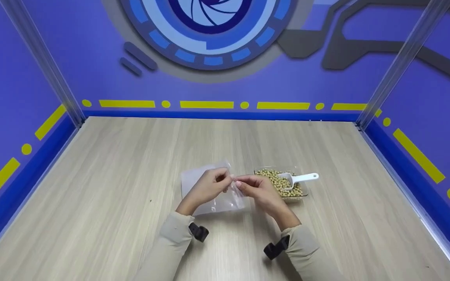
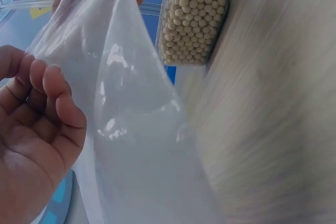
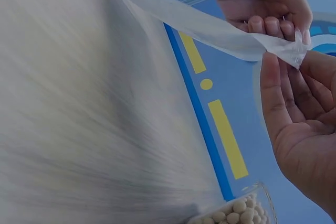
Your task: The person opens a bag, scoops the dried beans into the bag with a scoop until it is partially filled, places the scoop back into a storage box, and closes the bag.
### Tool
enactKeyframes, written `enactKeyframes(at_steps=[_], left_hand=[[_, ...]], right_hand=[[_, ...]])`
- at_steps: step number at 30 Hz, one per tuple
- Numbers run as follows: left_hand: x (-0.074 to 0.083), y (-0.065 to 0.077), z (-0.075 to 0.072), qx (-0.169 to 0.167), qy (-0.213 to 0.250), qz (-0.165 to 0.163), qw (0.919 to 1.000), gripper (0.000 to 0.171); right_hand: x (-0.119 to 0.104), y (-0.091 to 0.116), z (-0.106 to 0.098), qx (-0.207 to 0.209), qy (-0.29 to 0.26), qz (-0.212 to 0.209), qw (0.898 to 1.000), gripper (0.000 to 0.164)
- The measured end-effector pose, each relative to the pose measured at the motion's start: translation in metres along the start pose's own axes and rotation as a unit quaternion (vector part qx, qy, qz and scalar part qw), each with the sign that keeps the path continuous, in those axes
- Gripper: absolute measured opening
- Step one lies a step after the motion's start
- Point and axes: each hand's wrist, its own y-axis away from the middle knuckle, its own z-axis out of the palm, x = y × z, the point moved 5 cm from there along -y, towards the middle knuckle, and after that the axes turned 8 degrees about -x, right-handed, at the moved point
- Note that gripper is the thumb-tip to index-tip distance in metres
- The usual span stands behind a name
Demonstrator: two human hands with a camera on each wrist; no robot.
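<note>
A clear plastic bag [image 1: 219, 203] hangs between the two hands, its lower part close over the table. My left hand [image 1: 208, 185] pinches the bag's upper edge between thumb and fingers, the other fingers curled. Right beside it, my right hand [image 1: 263, 193] pinches the same edge near a corner. In the right wrist view the bag [image 3: 199, 30] appears nearly edge-on, and the fingertips of both hands almost meet. Glossy creases run down the bag [image 2: 142, 140] in the left wrist view.
Just right of the hands stands a clear plastic box [image 1: 294, 200] of round, pale yellow beans [image 1: 272, 180]. A white scoop [image 1: 305, 178] rests in the beans, handle pointing right. Blue printed panels [image 1: 217, 89] enclose the wooden table [image 1: 131, 175] at the back and sides.
</note>
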Motion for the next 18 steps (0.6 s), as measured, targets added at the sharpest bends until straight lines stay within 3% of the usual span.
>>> enactKeyframes(at_steps=[8,18], left_hand=[[-0.0034,0.0014,-0.0001,0.008,0.001,-0.018,0.9998,0.028],[-0.0005,0.0032,-0.0012,0.016,-0.026,-0.048,0.9984,0.028]], right_hand=[[0.0024,-0.0015,0.0041,-0.003,-0.003,-0.009,1.0,0.033],[-0.0015,-0.0018,0.0071,0.034,0.037,-0.02,0.999,0.027]])
